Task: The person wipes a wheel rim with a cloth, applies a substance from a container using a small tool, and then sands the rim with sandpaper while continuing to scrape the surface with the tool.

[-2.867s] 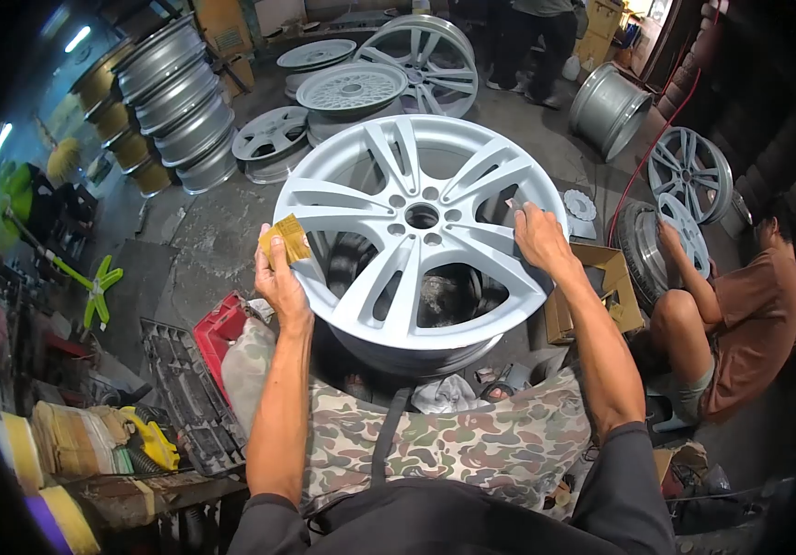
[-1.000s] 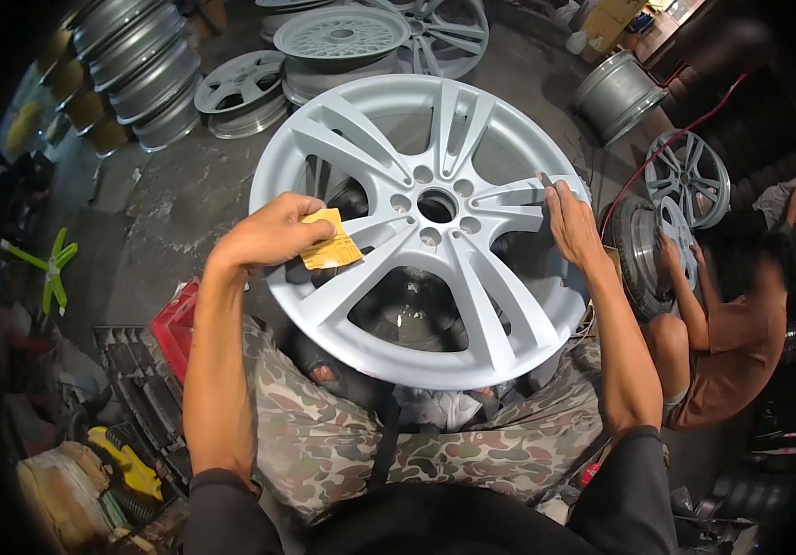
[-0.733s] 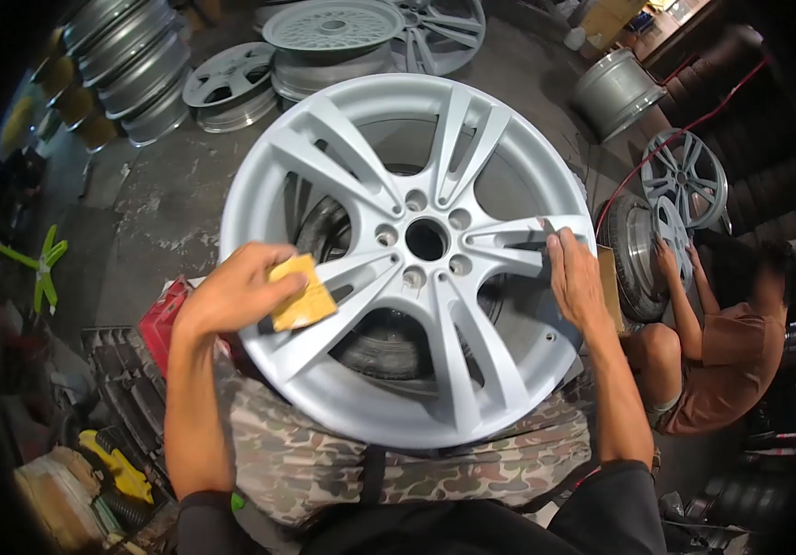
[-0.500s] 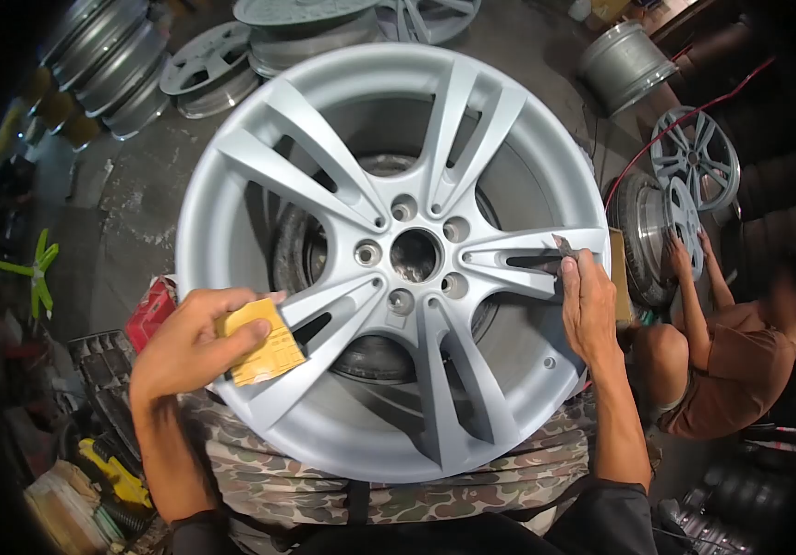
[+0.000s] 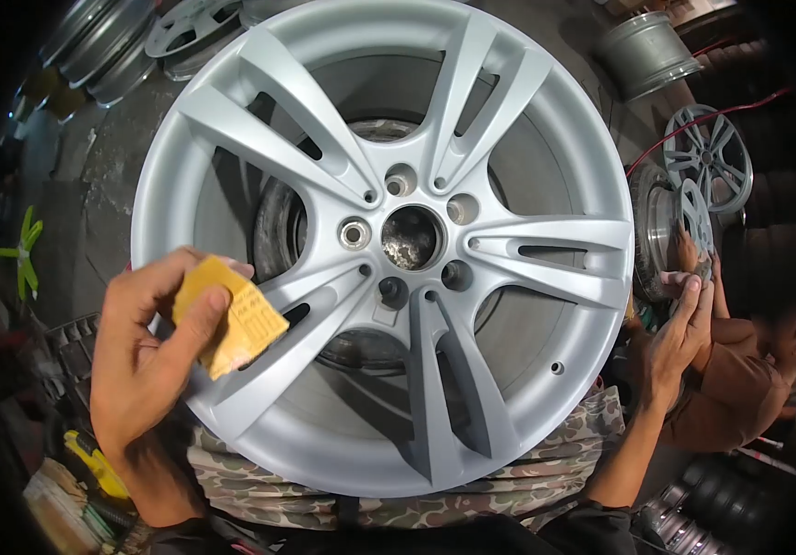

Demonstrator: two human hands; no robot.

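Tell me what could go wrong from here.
The silver wheel could slip or tip, since neither the left hand nor the right hand visibly grips it.

The yellow sheet pinched in the left hand might scuff the spoke near it, if it is abrasive.

stacked silver rims [image 5: 102,48] upper left, green star-shaped base [image 5: 24,251] left, red hose [image 5: 696,126] right

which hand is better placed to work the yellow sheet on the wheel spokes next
Left, most likely: the left hand grips the yellow printed sheet, by the lower-left spoke of the alloy wheel. The right hand is out beyond the wheel's right edge, away from that sheet.
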